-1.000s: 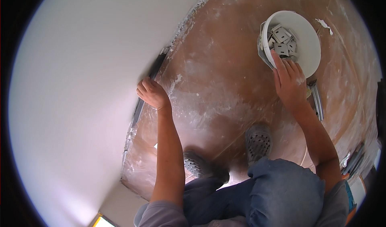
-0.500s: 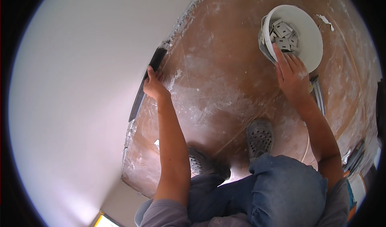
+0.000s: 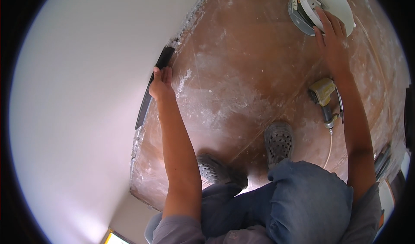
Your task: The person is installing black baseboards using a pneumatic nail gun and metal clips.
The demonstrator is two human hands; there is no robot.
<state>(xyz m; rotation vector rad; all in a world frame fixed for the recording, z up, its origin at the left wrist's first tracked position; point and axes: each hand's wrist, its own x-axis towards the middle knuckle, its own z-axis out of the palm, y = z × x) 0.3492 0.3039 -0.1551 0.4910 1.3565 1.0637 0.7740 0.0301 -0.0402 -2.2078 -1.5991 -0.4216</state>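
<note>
My left hand (image 3: 162, 83) grips a dark skirting strip (image 3: 144, 107) standing along the foot of the white wall; the thumb lies at its top edge and the fingers reach over its floor side. Far off at the right, my right hand (image 3: 335, 40) is hooked over the near rim of a white bucket (image 3: 343, 4), fingers inside and thumb outside. Several light metal plates with slots (image 3: 314, 2) show in the bucket, partly hidden by its wall and my hand. Just left of my right forearm, a yellowish nail gun (image 3: 323, 91) lies on the floor.
A pale air hose (image 3: 330, 151) runs from the nail gun toward me. My grey clogs (image 3: 279, 143) stand on the brown, dust-smeared floor (image 3: 242, 71). Dark strips (image 3: 382, 162) lie at the right edge. The white wall (image 3: 86, 92) fills the left side.
The bucket and my right hand have moved away from me and slightly right. The nail gun, mostly hidden before, now shows. My left hand stays on the strip, shifted slightly left.
</note>
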